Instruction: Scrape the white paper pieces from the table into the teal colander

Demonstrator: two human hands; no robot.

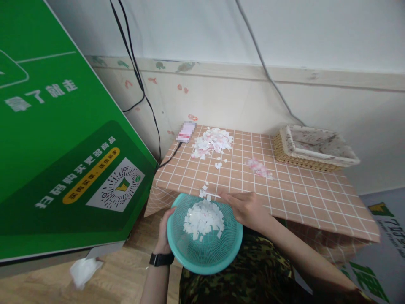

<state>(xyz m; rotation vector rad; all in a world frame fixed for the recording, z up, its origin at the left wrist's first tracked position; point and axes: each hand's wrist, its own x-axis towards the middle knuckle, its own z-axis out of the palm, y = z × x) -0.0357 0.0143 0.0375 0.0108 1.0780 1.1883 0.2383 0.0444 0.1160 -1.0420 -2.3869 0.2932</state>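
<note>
My left hand (pixel 164 232) grips the left rim of a round teal plastic colander (pixel 205 261), held just below the table's front edge. Inside it lies a heap of small white paper pieces (pixel 204 219). At the table edge above the far rim, my right hand (pixel 243 204) is closed with its fingers pointing left. A thin white strip (pixel 212 195) shows at its fingertips; I cannot make out exactly what it is. Several loose paper pieces (pixel 205 188) lie between that strip and the tabletop.
The checked tablecloth (pixel 234 181) carries a larger paper heap (pixel 213 141), a pinkish pile (pixel 259 167), a blurred pink-white object (pixel 186 131) and a lined wicker basket (pixel 316 147). A green cabinet (pixel 63 126) stands left, cables (pixel 136 71) hang behind, and a white bag (pixel 85 272) lies on the floor.
</note>
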